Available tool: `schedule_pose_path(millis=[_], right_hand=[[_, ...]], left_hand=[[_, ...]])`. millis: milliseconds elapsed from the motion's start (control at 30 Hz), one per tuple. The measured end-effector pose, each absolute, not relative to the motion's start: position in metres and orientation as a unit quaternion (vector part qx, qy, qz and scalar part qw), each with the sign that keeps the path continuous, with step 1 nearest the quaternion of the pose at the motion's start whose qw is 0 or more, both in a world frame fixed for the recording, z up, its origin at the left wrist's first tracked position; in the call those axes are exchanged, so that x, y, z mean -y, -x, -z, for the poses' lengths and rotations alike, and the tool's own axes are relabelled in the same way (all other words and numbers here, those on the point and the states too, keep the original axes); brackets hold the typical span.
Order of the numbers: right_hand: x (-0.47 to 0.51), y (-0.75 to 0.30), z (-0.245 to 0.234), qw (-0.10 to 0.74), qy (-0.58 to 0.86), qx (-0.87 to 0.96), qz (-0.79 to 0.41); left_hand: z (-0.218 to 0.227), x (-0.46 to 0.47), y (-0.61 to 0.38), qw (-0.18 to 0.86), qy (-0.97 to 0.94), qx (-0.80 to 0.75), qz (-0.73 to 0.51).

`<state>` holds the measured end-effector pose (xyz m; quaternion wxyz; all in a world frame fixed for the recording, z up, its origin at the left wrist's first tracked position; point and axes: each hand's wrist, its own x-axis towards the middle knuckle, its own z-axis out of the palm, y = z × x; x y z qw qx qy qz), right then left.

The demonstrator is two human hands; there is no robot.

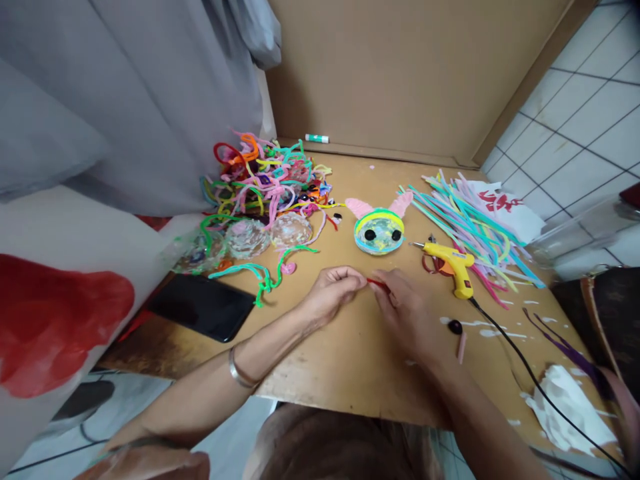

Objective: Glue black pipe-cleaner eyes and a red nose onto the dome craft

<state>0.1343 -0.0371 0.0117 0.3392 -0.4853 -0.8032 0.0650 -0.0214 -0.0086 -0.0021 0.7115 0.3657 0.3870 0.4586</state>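
A short red pipe cleaner (377, 283) stretches between my two hands above the table. The fingers of my left hand (336, 292) pinch its left end. My right hand (404, 308), slightly blurred, grips the other end. Just beyond them lies a round craft face (379, 241) with pink ears, a green and yellow band and two black eyes. To the right of my right hand rests a yellow glue gun (453, 265), its nozzle pointing left.
Tangled pipe cleaners (270, 177) heap at the back left, near a black phone (203, 305). Straight pipe cleaners (475, 223) lie at the right. The glue gun's black cord (520, 357) runs toward the front right, past crumpled white tissue (565, 407). A glue stick (317, 139) lies at the back.
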Motion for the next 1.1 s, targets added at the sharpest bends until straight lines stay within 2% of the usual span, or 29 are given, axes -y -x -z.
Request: schedule_pose_path(millis=[167, 400, 667, 833, 1000, 1100], right_hand=[[0.043, -0.119, -0.004, 0.341, 0.493, 0.800, 0.021], [0.041, -0.120, 0.003, 0.337, 0.495, 0.797, 0.080], [0.037, -0.122, -0.001, 0.346, 0.488, 0.800, 0.054], [0.032, -0.126, 0.001, 0.392, 0.491, 0.777, -0.035], [0.031, -0.129, -0.004, 0.408, 0.482, 0.773, -0.060], [0.031, -0.133, -0.006, 0.391, 0.469, 0.789, -0.072]], left_hand=[[0.004, 0.013, 0.011, 0.711, -0.272, -0.396, -0.514], [0.005, 0.018, 0.005, 0.747, -0.197, -0.372, -0.514], [0.011, 0.020, 0.003, 0.741, -0.223, -0.377, -0.509], [0.014, 0.017, 0.008, 0.698, -0.336, -0.363, -0.518], [0.013, 0.010, 0.019, 0.613, -0.486, -0.394, -0.483], [0.008, 0.006, 0.023, 0.631, -0.499, -0.379, -0.457]])
